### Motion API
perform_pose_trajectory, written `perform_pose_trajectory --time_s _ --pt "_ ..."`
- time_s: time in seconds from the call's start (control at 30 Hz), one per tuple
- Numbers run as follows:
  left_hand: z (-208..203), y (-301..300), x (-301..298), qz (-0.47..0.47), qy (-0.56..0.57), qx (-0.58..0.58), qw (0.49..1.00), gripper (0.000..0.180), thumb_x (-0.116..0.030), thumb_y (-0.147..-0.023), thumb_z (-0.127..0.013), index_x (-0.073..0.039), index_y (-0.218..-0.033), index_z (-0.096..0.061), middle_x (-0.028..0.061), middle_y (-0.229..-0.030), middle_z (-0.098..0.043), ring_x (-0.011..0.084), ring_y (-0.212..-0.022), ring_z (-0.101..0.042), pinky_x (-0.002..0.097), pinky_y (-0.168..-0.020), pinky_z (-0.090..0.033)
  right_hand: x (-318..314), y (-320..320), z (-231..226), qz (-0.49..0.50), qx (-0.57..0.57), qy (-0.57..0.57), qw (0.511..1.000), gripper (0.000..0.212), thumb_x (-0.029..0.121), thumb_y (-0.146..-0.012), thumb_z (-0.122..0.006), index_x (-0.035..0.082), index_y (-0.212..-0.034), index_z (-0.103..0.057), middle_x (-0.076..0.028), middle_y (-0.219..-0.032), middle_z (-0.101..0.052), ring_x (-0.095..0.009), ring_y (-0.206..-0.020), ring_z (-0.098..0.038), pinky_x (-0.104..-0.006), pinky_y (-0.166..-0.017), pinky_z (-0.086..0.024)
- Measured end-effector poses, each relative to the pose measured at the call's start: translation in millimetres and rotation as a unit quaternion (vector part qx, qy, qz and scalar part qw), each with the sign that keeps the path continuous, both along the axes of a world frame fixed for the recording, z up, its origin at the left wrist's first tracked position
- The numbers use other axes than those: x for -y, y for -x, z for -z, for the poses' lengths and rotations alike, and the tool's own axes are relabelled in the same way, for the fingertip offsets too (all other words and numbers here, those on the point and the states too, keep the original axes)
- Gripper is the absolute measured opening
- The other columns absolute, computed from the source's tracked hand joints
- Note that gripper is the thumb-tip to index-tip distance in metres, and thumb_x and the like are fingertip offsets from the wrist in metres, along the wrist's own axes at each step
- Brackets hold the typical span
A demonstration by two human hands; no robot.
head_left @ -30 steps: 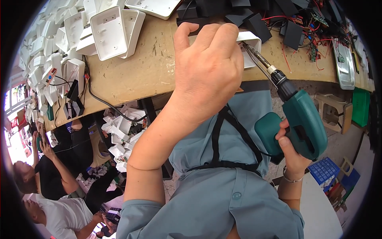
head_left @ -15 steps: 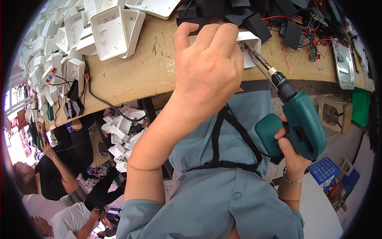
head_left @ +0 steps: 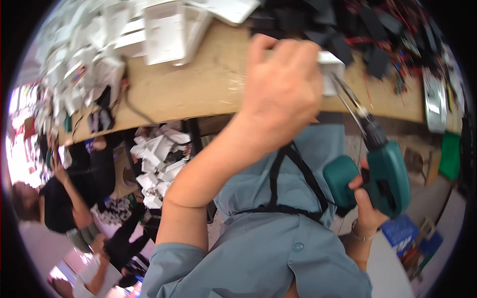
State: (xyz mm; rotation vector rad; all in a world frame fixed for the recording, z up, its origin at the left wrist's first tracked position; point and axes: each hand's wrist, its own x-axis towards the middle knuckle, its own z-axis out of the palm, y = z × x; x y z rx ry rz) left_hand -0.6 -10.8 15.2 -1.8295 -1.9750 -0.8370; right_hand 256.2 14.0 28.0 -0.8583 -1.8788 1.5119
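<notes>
My left hand [head_left: 283, 92] is closed at the table's near edge, its back toward me, with its fingertips hidden. A small white plastic housing [head_left: 329, 62] sticks out from its right side and seems held in it. In my right hand [head_left: 368, 208] is a green cordless screwdriver [head_left: 390, 174], gripped by its handle with a finger near the trigger. Its long metal bit points up and left, the tip at the housing's opening. Whether the tip touches a screw cannot be made out through the blur.
White plastic shells [head_left: 166, 32] pile up at the far left of the wooden table [head_left: 184, 92]. Black cases [head_left: 338, 47] and red-wired circuit boards [head_left: 401, 69] crowd the far right, beside a metal tray [head_left: 435, 102]. A co-worker [head_left: 64, 198] sits at the left.
The view has turned a little, so the scene sits shifted and blurred. Left hand, housing and screwdriver keep about the same arrangement, with the bit still at the housing.
</notes>
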Motion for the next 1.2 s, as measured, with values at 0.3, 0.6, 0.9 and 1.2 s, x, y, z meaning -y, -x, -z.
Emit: perform_pose_trajectory --time_s 0.3,0.6,0.9,1.2 --pt "9.6 -5.3 5.7 0.026 -0.063 0.085 0.994 0.011 -0.008 -0.062 -0.056 0.001 -0.067 -0.055 0.0124 -0.089 -0.052 0.0263 -0.08 -0.052 0.0377 -0.071 -0.04 3.0 -13.2 5.4 0.05 -0.044 -0.071 0.995 0.055 0.014 -0.079 -0.063 -0.009 -0.124 -0.041 -0.021 -0.114 -0.055 -0.016 -0.069 -0.055 -0.0278 -0.066 -0.045" --pt "9.9 -6.4 34.8 0.027 -0.237 0.284 0.929 0.008 0.004 -0.071 -0.063 0.002 -0.079 -0.061 0.0119 -0.094 -0.052 0.0249 -0.081 -0.056 0.0329 -0.07 -0.047 -6.6 -16.9 -2.4 0.043 -0.079 -0.073 0.993 0.05 0.015 -0.082 -0.059 -0.009 -0.122 -0.041 -0.022 -0.116 -0.054 -0.015 -0.071 -0.053 -0.0255 -0.063 -0.044" --pt "-47.7 56.8 110.7 -0.054 -0.307 0.425 0.85 0.005 -0.001 -0.073 -0.065 0.0 -0.078 -0.065 0.0073 -0.102 -0.055 0.0145 -0.086 -0.053 0.0257 -0.075 -0.044 -4.8 -15.6 -0.6 0.059 -0.103 -0.063 0.991 0.057 0.016 -0.08 -0.061 -0.009 -0.125 -0.039 -0.023 -0.12 -0.052 -0.014 -0.071 -0.054 -0.023 -0.061 -0.044" --pt "-123.4 207.9 211.1 -0.097 -0.263 0.393 0.876 0.017 -0.004 -0.078 -0.066 0.006 -0.092 -0.067 0.0073 -0.104 -0.058 0.0146 -0.084 -0.059 0.0253 -0.068 -0.05 -7.0 -21.3 5.8 0.042 -0.102 -0.04 0.993 0.058 0.015 -0.081 -0.061 -0.007 -0.129 -0.037 -0.022 -0.12 -0.052 -0.014 -0.073 -0.055 -0.0234 -0.063 -0.045"
